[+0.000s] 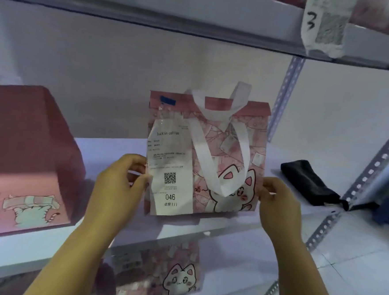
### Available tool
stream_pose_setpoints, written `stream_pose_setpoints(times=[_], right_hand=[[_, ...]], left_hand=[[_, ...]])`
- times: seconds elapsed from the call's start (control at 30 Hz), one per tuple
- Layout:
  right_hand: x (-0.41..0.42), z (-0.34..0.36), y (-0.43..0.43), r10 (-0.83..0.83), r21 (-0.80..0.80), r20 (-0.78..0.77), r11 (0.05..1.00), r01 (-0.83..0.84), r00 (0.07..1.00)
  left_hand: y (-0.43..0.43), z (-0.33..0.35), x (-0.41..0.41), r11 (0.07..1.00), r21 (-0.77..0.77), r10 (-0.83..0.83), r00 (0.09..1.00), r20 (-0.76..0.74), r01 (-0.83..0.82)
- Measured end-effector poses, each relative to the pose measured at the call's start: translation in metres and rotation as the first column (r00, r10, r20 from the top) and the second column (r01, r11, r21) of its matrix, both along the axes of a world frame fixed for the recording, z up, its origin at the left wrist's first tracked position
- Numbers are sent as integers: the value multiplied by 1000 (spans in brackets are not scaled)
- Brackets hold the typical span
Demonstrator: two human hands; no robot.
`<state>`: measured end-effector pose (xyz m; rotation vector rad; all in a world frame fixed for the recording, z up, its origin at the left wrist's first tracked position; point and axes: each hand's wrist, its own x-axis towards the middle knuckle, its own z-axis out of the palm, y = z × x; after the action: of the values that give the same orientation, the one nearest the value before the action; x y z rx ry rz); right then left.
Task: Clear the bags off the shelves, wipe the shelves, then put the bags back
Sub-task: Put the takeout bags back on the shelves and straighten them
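A pink cat-print bag (232, 150) with white handles and a white receipt stands upright on the middle shelf (124, 151). My left hand (119, 183) pinches its lower left edge by the receipt. My right hand (277, 199) pinches its lower right edge. A larger pink bag (27, 154) with a cat drawing stands at the left on the same shelf. Another cat-print bag (164, 269) sits on the shelf below, under the front edge.
A black cloth (308, 180) lies at the shelf's right end. Perforated metal uprights (371, 173) frame the right side. The upper shelf (197, 21) hangs close overhead, with a white label marked 3 (324, 25). White floor tiles show at lower right.
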<state>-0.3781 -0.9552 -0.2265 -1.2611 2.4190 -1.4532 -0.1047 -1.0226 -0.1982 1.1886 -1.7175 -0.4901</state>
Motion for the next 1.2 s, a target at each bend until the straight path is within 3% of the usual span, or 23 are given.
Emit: stream_pose_setpoints(times=[0.5,0.87,1.2], right_hand=[[-157,-1,16,-1,58,-30,998,3,1000],[-201,-9,18,131,59,-18,990,-129,991],[-193,0,48,147,-82,-67,985,-152,987]], left_hand=[[21,-14,-161,999,29,-34,993,-109,38],[34,-27,-194,997,64,63,975,-213,-50],[66,-34,-180,988,83,145,977,-159,-133]])
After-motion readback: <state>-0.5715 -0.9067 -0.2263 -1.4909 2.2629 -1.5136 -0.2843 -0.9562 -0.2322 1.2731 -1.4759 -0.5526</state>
